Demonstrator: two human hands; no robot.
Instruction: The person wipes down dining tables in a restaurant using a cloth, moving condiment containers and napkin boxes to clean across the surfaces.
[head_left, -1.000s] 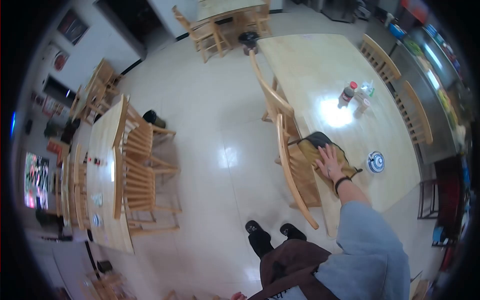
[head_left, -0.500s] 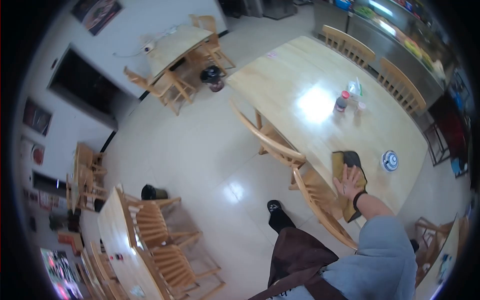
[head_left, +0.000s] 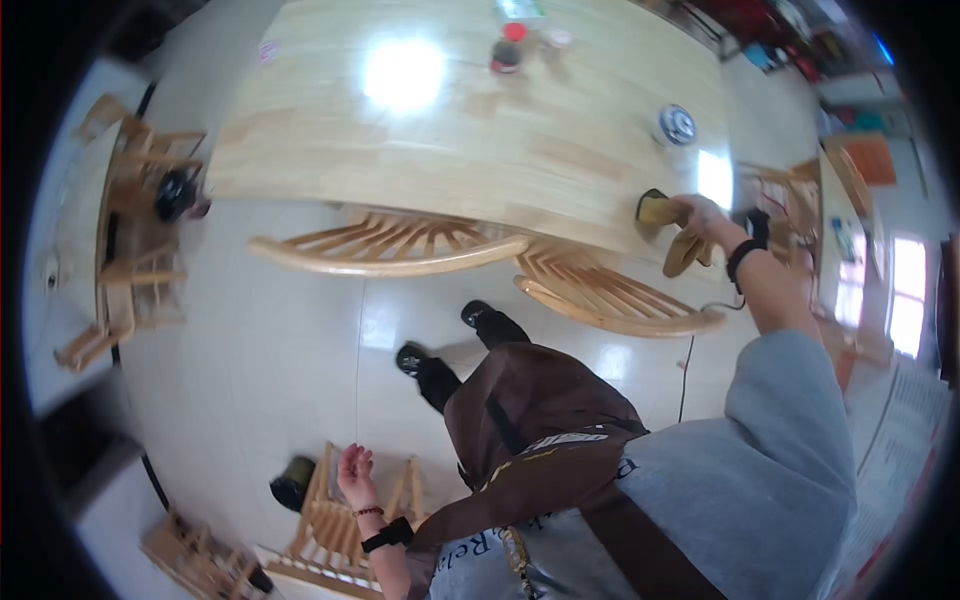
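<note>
Your right hand (head_left: 706, 216) pinches the bunched olive cloth (head_left: 658, 210), partly drooping past the edge of the wooden dining table (head_left: 450, 140), so flattening it under your palm should wipe more evenly.

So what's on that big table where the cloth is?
A red-capped bottle, a small pale container, a green-and-white packet, a pinkish patch, a blue-and-white pot and part of the cloth, held in the right hand. Anything under the cloth is hidden.
</note>
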